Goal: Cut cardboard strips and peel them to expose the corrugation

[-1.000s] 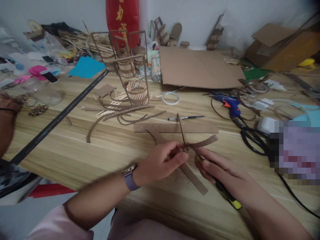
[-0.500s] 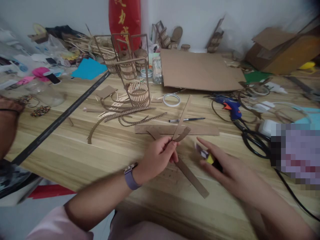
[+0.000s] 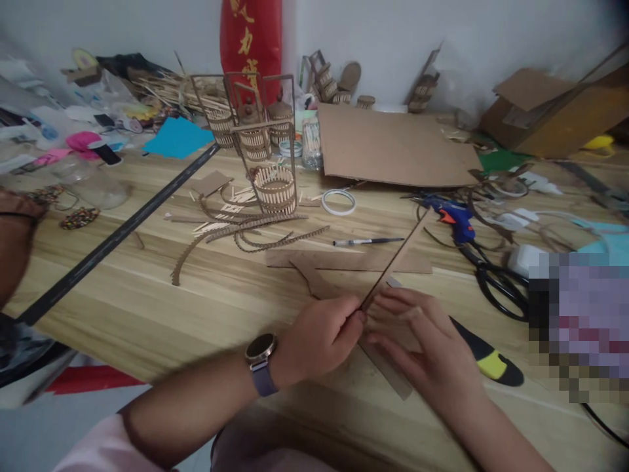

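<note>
A narrow brown cardboard strip (image 3: pixel 399 252) is pinched in my left hand (image 3: pixel 317 341), slanting up and to the right with its thin edge toward me. Just right of it, my right hand (image 3: pixel 437 354) has its fingers apart and slightly bent, with nothing visible between them. A black and yellow utility knife (image 3: pixel 494 364) lies on the table beside my right hand, partly covered by it. Another cardboard strip (image 3: pixel 388 373) passes beneath both hands. Beyond them lies a wider flat cardboard strip (image 3: pixel 413 263).
Behind are a pen (image 3: pixel 368 242), a tape roll (image 3: pixel 338 202), curved corrugated strips (image 3: pixel 255 229) and a small stick basket (image 3: pixel 275 190). A blue glue gun (image 3: pixel 455 216) and black scissors (image 3: pixel 501 288) lie right. Another person's arm (image 3: pixel 17 255) rests at the left.
My right hand has let go of the utility knife, which now lies on the table, and has moved beside my left hand. The held strip has turned and tilts further right.
</note>
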Demonstrator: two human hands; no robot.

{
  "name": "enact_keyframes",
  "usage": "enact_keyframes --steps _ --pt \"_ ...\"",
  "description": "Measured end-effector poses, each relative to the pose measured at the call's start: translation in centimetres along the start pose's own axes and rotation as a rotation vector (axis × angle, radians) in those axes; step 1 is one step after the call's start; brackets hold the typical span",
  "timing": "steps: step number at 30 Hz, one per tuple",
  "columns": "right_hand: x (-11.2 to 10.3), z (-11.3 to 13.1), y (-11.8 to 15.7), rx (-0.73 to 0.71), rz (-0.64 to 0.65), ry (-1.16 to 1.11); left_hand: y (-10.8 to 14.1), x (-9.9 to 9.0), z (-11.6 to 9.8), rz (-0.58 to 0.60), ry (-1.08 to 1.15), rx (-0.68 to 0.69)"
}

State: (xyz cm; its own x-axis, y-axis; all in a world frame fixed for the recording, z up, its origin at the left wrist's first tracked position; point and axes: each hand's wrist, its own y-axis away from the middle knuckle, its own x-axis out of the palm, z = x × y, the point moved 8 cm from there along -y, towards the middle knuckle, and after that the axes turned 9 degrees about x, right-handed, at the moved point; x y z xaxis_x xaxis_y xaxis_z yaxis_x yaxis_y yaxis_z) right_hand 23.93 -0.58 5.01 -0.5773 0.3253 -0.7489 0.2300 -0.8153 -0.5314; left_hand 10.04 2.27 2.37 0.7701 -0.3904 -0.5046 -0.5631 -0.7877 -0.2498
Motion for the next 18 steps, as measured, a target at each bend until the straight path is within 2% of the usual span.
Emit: enact_keyframes --steps 5,13,18 --pt "-0.7 1.3 -0.2 0.074 -0.068 -0.113 0.2 0.4 -0.3 0.011 -0.05 0.072" --pt "-1.4 1.7 -0.7 0.034 -0.048 -0.167 0.2 0.7 -0.9 0.051 -0.079 0.167" --pt "-1.5 2.3 -0.5 0.027 -0.079 -0.183 0.2 0.3 -2.0 0.007 -0.067 0.253"
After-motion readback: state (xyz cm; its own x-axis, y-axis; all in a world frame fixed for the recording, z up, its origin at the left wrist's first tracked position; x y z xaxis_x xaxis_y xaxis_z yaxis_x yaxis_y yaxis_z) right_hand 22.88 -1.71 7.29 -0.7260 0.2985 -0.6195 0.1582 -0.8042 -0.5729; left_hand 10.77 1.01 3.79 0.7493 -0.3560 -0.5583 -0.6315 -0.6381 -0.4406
